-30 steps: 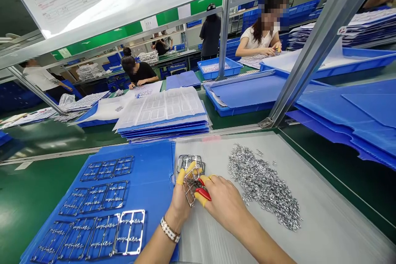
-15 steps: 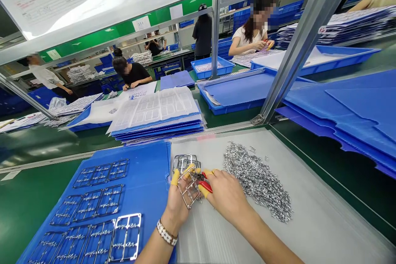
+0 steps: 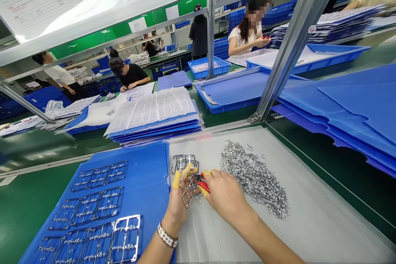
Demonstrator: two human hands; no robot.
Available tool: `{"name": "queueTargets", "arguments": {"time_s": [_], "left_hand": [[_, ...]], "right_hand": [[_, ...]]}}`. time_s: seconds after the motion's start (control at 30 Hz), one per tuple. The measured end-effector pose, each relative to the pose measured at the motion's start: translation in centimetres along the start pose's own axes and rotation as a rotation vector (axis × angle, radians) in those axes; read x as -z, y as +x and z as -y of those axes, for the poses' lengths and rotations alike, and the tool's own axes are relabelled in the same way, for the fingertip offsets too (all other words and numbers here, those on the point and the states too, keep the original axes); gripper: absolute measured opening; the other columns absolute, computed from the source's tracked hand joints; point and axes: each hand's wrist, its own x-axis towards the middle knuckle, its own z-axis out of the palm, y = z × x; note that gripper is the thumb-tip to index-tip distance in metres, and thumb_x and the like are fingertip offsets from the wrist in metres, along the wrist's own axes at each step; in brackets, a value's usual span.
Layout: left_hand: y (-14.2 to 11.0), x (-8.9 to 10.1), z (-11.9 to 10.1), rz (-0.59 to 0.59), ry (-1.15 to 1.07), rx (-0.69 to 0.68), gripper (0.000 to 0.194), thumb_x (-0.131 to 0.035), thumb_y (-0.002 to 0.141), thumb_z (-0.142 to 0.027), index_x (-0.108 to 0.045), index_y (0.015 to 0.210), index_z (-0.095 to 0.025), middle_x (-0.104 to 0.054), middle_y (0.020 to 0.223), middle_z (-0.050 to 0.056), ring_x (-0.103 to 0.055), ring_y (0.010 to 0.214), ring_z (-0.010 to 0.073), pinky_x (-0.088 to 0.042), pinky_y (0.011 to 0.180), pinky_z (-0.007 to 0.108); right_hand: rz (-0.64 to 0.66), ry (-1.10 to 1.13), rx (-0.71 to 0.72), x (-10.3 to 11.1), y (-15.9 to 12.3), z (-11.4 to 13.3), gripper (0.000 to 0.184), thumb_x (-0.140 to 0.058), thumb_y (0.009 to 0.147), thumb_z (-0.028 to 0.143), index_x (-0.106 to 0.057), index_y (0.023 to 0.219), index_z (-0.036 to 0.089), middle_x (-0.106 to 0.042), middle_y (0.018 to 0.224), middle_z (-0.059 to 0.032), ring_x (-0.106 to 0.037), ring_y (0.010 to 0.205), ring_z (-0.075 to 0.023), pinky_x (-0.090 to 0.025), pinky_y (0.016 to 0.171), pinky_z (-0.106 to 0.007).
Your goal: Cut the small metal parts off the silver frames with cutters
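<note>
My left hand (image 3: 177,208), with yellow finger cots, grips a small silvery metal frame (image 3: 186,197) with thin crossbars, tilted over the grey sheet. In my right hand (image 3: 227,193) are red-handled nippers (image 3: 204,186), closed in by the fingers, their dark jaws at the frame's right side. Whether the jaws touch the metal is too small to tell. Just behind my left fingers lie more metal frames (image 3: 185,160). A heap of tiny silvery pieces (image 3: 255,179) spreads to the right of my right hand. A few loose bits lie under the held frame.
On a blue sheet (image 3: 148,177) at left, several metal frames (image 3: 126,237) lie in rows. Beyond the work sheet (image 3: 216,239) stand a stack of blue and white sheets (image 3: 154,111) and a blue tray (image 3: 229,105). A metal post (image 3: 278,62) rises at right. Co-workers sit opposite.
The frame in my left hand has turned and tilted a little. The nippers stay beside it in my right hand. The whole view has shifted slightly.
</note>
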Motion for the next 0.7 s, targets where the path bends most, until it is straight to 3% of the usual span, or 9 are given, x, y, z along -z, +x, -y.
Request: {"name": "queueTargets", "arguments": {"time_s": [0.23, 0.4, 0.7], "left_hand": [[0.4, -0.1, -1.0, 0.128, -0.242, 0.085, 0.055, -0.042, 0.088, -0.059, -0.064, 0.114, -0.015, -0.056, 0.132, 0.014, -0.061, 0.104, 0.0287, -0.053, 0.074, 0.040], [0.6, -0.2, -0.9, 0.127, -0.267, 0.060, 0.054, -0.041, 0.088, -0.058, -0.064, 0.113, -0.015, -0.056, 0.132, 0.014, -0.060, 0.105, 0.0291, -0.054, 0.074, 0.040], [0.3, -0.4, -0.3, 0.068, -0.184, 0.018, 0.056, -0.043, 0.087, -0.059, -0.064, 0.117, -0.016, -0.056, 0.132, 0.014, -0.057, 0.113, 0.0300, -0.052, 0.077, 0.036]], "right_hand": [[-0.009, 0.056, -0.002, -1.0, -1.3, -0.8, 0.017, -0.056, 0.085, 0.029, -0.064, 0.097, 0.020, -0.067, 0.094, -0.0086, -0.060, 0.092, -0.0263, -0.039, 0.078, -0.037], [0.004, 0.078, -0.018, -1.9, -1.4, -0.8, 0.019, -0.055, 0.085, 0.030, -0.063, 0.099, 0.019, -0.068, 0.094, -0.0090, -0.060, 0.093, -0.0273, -0.038, 0.078, -0.038], [0.011, 0.093, -0.013, -1.6, -1.4, -0.8, 0.022, -0.054, 0.086, 0.032, -0.065, 0.100, 0.018, -0.067, 0.095, -0.0098, -0.059, 0.093, -0.0285, -0.037, 0.079, -0.039]]}}
